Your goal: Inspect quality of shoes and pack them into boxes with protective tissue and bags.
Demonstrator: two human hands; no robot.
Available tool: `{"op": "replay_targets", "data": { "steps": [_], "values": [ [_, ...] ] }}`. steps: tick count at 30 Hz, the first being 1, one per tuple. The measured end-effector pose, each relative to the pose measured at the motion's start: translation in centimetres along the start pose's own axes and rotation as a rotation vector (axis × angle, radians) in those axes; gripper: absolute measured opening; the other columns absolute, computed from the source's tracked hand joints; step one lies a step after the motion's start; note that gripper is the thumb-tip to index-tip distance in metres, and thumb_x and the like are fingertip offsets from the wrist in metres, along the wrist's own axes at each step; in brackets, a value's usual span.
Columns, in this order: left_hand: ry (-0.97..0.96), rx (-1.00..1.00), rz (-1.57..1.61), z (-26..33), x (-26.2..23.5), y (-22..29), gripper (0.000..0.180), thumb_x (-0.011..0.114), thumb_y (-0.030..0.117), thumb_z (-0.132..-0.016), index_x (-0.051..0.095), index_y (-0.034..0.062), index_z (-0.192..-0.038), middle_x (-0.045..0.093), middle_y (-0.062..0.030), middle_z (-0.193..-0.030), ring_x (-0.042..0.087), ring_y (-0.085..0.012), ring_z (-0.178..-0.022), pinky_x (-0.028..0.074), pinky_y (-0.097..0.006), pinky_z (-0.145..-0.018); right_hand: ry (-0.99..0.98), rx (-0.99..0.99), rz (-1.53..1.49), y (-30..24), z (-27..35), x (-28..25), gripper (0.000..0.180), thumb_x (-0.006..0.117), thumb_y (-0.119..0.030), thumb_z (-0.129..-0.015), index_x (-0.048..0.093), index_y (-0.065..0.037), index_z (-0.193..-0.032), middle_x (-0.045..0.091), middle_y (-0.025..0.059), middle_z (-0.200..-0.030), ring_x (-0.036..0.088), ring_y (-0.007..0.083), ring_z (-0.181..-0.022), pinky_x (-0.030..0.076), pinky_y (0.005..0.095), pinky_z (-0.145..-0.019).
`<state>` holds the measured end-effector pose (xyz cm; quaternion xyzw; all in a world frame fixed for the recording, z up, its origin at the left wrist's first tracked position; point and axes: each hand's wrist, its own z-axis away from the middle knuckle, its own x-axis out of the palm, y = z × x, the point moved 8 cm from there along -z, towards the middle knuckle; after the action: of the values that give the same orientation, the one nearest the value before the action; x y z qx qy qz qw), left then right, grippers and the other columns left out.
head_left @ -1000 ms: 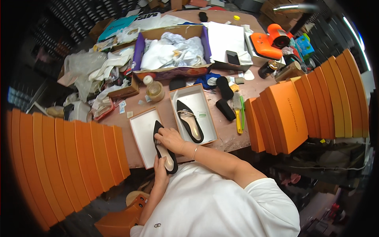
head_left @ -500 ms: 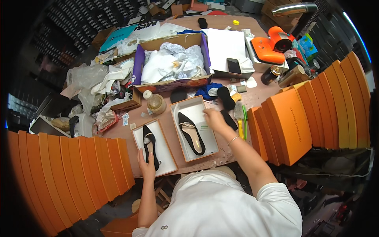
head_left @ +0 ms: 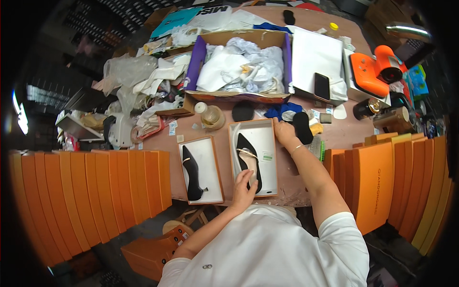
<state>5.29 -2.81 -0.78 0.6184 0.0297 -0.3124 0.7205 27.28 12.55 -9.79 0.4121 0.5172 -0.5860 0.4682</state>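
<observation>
Two shallow orange-edged shoe boxes with white insides lie side by side before me. Inside the left shoe box (head_left: 213,178) a black pointed shoe (head_left: 191,173) rests on its side, its short heel facing right. In the right shoe box (head_left: 267,179) is a second black pointed shoe (head_left: 244,146), sole down, with a pale insole and a gold-coloured strap. My left hand (head_left: 245,192) grips this shoe near its heel, hiding part of it. At the box's far right corner, my right hand (head_left: 285,133) has its fingers closed on the rim.
Rows of orange boxes (head_left: 91,196) flank me, more (head_left: 368,186) at right. Beyond stand a purple carton (head_left: 193,71) of crumpled paper, a glass bottle (head_left: 213,117), a phone (head_left: 322,86) on a white box, an orange device (head_left: 368,74), a jar (head_left: 366,109) and a brush (head_left: 317,146).
My left hand has gone from the left box's shoe to the one in the right box. The left shoe now lies on its side. My right hand has reached the right box's far corner.
</observation>
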Motion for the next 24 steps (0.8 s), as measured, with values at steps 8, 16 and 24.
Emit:
{"op": "replay_targets", "data": {
  "steps": [8,16,24],
  "values": [
    [0.074,-0.250,-0.109,0.1,0.1,-3.0,0.075,0.059,0.026,-0.090,0.021,-0.0119,-0.142,0.027,-0.0296,-0.147,0.029,-0.0358,-0.138,0.026,-0.036,-0.111,-0.029,0.116,-0.373,1.5,3.5,-3.3,0.016,0.053,-0.017,-0.086,0.057,-0.002,-0.092,0.065,0.0196,-0.073,0.066,0.0314,-0.067,0.053,0.0409,-0.061],
    [0.028,-0.690,0.634,-2.0,4.8,-10.9,0.041,0.060,0.015,-0.088,0.048,-0.0032,-0.122,0.061,-0.0137,-0.111,0.059,-0.0227,-0.100,0.047,-0.035,-0.087,-0.054,0.337,-1.756,0.4,15.0,-6.5,0.027,0.056,-0.002,-0.081,0.051,-0.006,-0.107,0.060,0.0025,-0.084,0.057,0.0111,-0.074,0.048,0.0233,-0.063],
    [-0.113,-0.587,0.831,-0.7,4.3,-5.9,0.036,0.055,0.009,-0.085,0.049,-0.0011,-0.119,0.061,-0.0124,-0.107,0.061,-0.0231,-0.095,0.051,-0.038,-0.083,0.107,0.516,-2.225,-3.6,21.0,-1.9,0.011,0.058,-0.014,-0.093,0.057,-0.005,-0.098,0.063,0.0070,-0.091,0.064,0.0158,-0.077,0.056,0.0289,-0.065]
  ]
}}
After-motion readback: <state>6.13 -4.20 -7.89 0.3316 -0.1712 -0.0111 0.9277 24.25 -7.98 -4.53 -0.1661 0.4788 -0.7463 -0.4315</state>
